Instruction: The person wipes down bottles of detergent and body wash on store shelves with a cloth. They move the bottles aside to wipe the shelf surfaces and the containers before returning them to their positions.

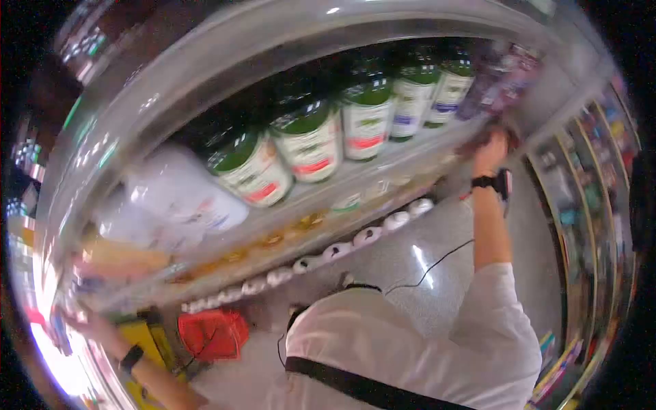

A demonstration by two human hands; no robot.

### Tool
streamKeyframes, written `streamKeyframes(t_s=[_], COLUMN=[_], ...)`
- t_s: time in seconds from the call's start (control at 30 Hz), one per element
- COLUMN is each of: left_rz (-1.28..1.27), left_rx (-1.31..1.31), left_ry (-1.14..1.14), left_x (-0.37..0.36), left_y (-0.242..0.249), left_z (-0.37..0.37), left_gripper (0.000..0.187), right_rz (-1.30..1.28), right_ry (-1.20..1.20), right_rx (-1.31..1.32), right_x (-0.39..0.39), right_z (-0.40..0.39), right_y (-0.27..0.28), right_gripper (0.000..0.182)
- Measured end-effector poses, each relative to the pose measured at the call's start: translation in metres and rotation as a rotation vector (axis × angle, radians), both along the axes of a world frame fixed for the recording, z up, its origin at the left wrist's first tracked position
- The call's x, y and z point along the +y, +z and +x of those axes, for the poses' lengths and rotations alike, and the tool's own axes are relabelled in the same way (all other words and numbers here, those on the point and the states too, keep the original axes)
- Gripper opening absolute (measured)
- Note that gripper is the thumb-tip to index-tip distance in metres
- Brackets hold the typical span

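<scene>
My right hand [493,152], with a dark band on its wrist, reaches to the right end of a shelf. Its fingers look curled around a dark, blurred item [511,137], whose kind I cannot make out. Just above hang purple-red packages [502,85]. At the far left, my left hand [96,329] is near the shelf's end, close to a blurred pink and blue thing [56,321]; blur hides what its fingers do. Between the hands stands a row of green bottles with white labels [307,147]. White bulky containers [174,195] stand left of them.
Yellowish packages [273,240] fill a lower shelf, with a row of white rolled-looking items [335,253] beneath. A red basket [213,335] and a yellow object [143,342] are on the floor [437,301]. A cable [434,265] crosses the floor. Stocked shelves [581,205] line the right.
</scene>
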State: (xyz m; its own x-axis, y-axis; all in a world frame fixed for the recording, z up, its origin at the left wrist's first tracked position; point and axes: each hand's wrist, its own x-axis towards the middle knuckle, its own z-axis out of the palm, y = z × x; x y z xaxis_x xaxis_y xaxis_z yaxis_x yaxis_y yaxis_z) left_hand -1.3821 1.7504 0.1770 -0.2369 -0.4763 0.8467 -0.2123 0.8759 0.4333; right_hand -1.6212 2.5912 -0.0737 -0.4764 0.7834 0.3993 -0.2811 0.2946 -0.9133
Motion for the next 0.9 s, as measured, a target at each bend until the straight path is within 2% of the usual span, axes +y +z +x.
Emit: streamKeyframes(t_s=[0.03, 0.1, 0.17, 0.2, 0.23, 0.3, 0.37, 0.43, 0.57, 0.63, 0.7, 0.73, 0.77, 0.83, 0.9], left_rz=[-0.003, -0.169, -0.180, -0.045, 0.090, 0.074, 0.083, 0.178, 0.089, 0.115, 0.112, 0.131, 0.151, 0.177, 0.242], left_rx=[-0.029, -0.214, -0.239, -0.244, -0.243, -0.256, -0.325, -0.326, -0.307, -0.367, -0.386, -0.404, -0.421, -0.387, -0.395], left_ry=[0.048, 0.141, 0.060, 0.000, -0.066, -0.136, -0.261, -0.255, -0.304, -0.446, -0.470, -0.522, -0.576, -0.576, -0.627], left_x=[0.003, -0.039, -0.008, 0.007, 0.014, -0.006, 0.011, 0.021, 0.019, 0.011, -0.003, -0.011, -0.021, -0.040, -0.057], left_y=[-0.018, -0.072, -0.111, -0.126, -0.140, -0.190, -0.197, -0.204, -0.200, -0.193, -0.190, -0.189, -0.190, -0.200, -0.205], left_z=[0.007, 0.033, 0.037, 0.036, 0.034, 0.029, 0.023, 0.013, 0.021, 0.031, 0.043, 0.052, 0.060, 0.076, 0.094], left_gripper=[0.060, 0.061, 0.061, 0.061, 0.061, 0.063, 0.068, 0.073, 0.077, 0.076, 0.075, 0.074, 0.073, 0.069, 0.065], right_rz=[-0.026, -0.102, -0.152, -0.177, 0.038, 0.394, 0.474, 0.349, 0.674, 0.811, 1.143, 1.144, 0.749, 0.319, 0.641], right_ry=[0.030, 0.100, 0.149, 0.166, 0.090, 0.021, 0.137, 0.322, 0.499, 0.498, 0.528, 0.537, 0.944, 1.327, 1.402], right_rx=[0.044, 0.105, 0.129, 0.147, 0.065, -0.068, -0.193, -0.301, -0.368, -0.374, 0.058, 0.072, 0.031, -0.023, -0.058], right_x=[-0.008, -0.041, -0.085, -0.110, -0.123, -0.163, -0.209, -0.278, -0.388, -0.440, -0.484, -0.511, -0.538, -0.590, -0.642], right_z=[0.002, 0.014, 0.031, 0.040, 0.044, 0.057, 0.083, 0.114, 0.157, 0.168, 0.162, 0.165, 0.169, 0.178, 0.190], right_y=[-0.004, -0.009, -0.008, -0.006, -0.026, -0.059, -0.084, -0.067, -0.049, -0.036, -0.031, -0.034, -0.041, -0.034, 0.031], right_gripper=[0.031, 0.033, 0.034, 0.033, 0.031, 0.029, 0.022, 0.018, 0.016, 0.018, 0.029, 0.029, 0.034, 0.039, 0.041])
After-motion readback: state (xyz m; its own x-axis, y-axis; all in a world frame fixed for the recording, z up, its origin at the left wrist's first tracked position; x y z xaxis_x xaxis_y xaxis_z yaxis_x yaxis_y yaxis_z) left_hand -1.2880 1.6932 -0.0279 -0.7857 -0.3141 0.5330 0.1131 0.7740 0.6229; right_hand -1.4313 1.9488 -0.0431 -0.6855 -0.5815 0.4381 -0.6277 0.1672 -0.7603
